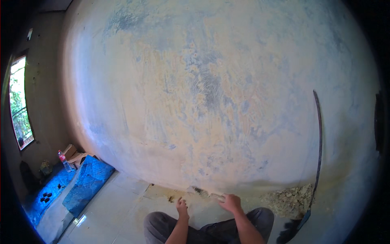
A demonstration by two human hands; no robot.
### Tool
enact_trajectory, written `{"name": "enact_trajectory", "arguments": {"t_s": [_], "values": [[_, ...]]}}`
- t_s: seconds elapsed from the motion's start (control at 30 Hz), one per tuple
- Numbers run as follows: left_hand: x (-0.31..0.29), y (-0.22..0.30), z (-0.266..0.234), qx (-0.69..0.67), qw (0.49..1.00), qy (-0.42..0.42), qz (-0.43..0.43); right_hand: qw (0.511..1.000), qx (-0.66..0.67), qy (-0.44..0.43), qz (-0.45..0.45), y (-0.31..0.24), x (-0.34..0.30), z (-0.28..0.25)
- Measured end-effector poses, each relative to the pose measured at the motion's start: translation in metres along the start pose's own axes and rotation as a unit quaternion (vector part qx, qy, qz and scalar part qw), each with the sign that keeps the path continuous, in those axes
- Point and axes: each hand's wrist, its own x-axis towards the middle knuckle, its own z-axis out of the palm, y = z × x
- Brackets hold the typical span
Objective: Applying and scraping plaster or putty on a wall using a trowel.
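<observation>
Low at the foot of the wall, my right hand is closed round the pale handle of what looks like a scraper. Its greyish, dark-marked end points left, close to where wall and floor meet; whether it touches the wall I cannot tell. My left hand is raised above my left knee, fingers apart and slightly bent, with nothing in it. The wall is patchy, with pale, yellowish and blue-grey areas.
Flaked debris lies heaped on the tiled floor at right. A broom leans on the wall there, dark bristles down. At left are a folded blue mat, a plastic bottle, cardboard and a window.
</observation>
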Motion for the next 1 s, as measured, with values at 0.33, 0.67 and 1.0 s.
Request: {"name": "enact_trajectory", "arguments": {"t_s": [0.33, 0.67, 1.0], "values": [[-0.059, 0.002, 0.005, 0.896, 0.376, -0.224, -0.077, 0.997, 0.018, 0.075, 0.006, -0.032, -0.016, -0.033], [-0.035, 0.0, 0.038, 0.973, 0.194, -0.115, -0.053, 0.99, 0.021, 0.132, -0.043, -0.046, -0.063, -0.097], [-0.021, 0.002, 0.026, 0.953, 0.147, -0.192, -0.182, 0.989, 0.042, 0.122, -0.077, -0.036, -0.084, -0.107]]}}
